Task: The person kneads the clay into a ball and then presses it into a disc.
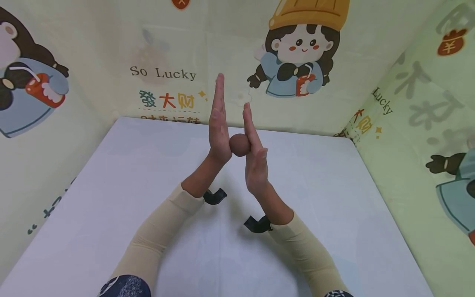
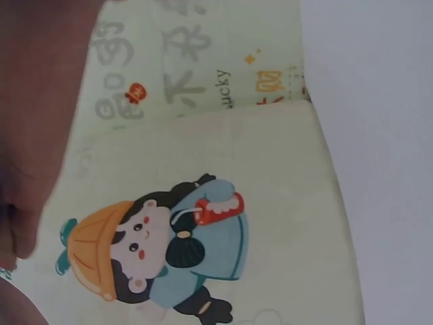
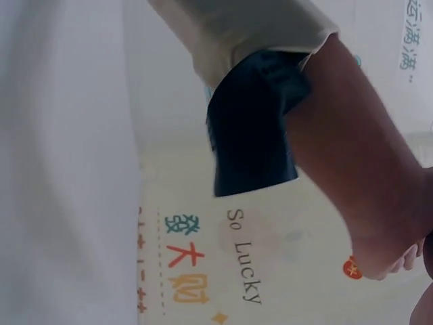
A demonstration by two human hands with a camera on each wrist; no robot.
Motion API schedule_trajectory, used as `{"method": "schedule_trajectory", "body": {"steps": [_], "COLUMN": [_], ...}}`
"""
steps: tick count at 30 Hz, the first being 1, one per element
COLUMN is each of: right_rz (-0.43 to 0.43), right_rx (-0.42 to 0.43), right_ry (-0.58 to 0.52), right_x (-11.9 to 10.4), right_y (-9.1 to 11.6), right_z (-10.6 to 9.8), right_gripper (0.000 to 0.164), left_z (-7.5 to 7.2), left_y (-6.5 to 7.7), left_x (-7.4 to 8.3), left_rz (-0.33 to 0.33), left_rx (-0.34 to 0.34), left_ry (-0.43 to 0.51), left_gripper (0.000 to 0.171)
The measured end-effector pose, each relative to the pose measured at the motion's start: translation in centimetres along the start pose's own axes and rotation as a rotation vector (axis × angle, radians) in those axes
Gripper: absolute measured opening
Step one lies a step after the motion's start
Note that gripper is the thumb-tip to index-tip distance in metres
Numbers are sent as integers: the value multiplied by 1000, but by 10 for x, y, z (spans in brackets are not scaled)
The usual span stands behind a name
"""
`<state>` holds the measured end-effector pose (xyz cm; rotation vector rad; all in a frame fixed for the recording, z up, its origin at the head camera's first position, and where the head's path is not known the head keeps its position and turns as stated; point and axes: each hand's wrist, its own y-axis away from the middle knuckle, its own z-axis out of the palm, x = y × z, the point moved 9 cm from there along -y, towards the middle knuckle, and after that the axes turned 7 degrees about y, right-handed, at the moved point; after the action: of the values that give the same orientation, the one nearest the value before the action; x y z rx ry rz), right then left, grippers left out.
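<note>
A smooth brown ball (image 1: 239, 145), its material not clear, is between the two upright hands above the table in the head view. My left hand (image 1: 220, 132) has straight fingers pointing up, and its heel touches the ball's left side. On the other side, my right hand (image 1: 257, 161) sits lower and nearer, its straight fingers against the ball. The palms face each other. In the right wrist view the left hand (image 3: 382, 254) shows at the right edge, partly cut off. Skin fills the left edge of the left wrist view, where the ball cannot be made out.
Below the hands lies a white table (image 1: 111, 198). A pale printed backdrop (image 1: 230, 49) with cartoon figures and lettering rises behind it and along both sides. Dark curved pieces (image 1: 215, 196) stick out from both wrists beside the beige sleeves (image 1: 156, 231).
</note>
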<state>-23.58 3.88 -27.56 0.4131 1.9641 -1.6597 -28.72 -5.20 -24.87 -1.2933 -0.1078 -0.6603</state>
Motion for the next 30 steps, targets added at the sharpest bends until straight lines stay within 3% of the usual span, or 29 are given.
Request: {"method": "schedule_trajectory", "body": {"steps": [7,13,18,25,30], "right_rz": [-38,-53,-58,-70,-64], "right_rx": [-6,-12,4,14,25], "right_ry": [13,30,37,49,64], "right_x": [-12,-21,-23,-23,-22], "right_y": [-4,-10,-14,-16,-16], "right_z": [2,2,-3,-9,-15], "right_gripper": [97,97,99,98,98], "left_z": [-5,-1,4,16,22], "left_y": [6,11,19,33,44], "left_x": [-15,-21,-28,-30,-33], "left_rz": [-56,-37,-57,-7,-6], "left_rx": [-12,-79,-122,-195,-225], "left_ry": [-55,-131,-133,-153,-148], "left_gripper": [70,69,70,73,75]}}
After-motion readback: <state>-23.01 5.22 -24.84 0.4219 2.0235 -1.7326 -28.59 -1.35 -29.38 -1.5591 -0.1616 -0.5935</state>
